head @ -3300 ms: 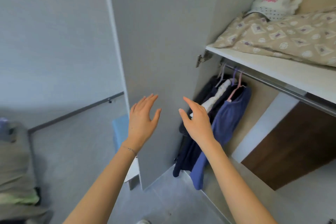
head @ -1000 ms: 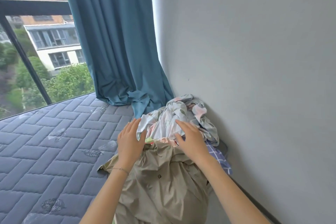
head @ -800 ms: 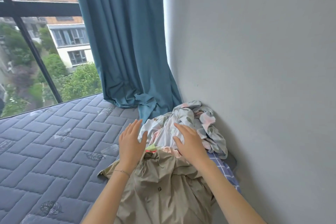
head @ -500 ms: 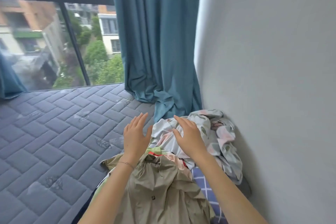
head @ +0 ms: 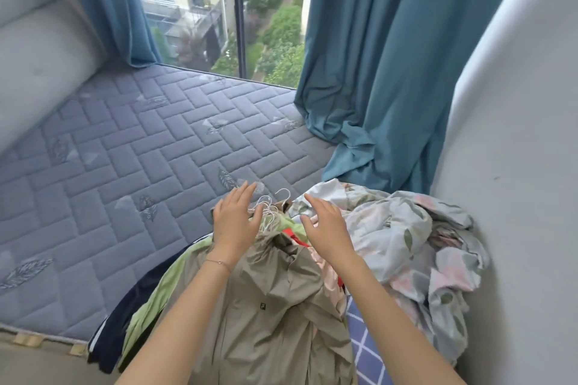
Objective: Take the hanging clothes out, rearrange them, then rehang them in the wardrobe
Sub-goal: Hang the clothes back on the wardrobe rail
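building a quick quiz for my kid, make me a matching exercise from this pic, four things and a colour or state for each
Things:
1 coat
2 hangers
3 curtain
4 sheet

Colour or state:
a teal, hanging
b white, thin wire
c khaki, top of the pile
d pale leaf print, crumpled

Pairs: 1-c, 2-b, 3-a, 4-d

Single head view, close, angled down over mattress [head: 150, 147] toward window [head: 219, 9].
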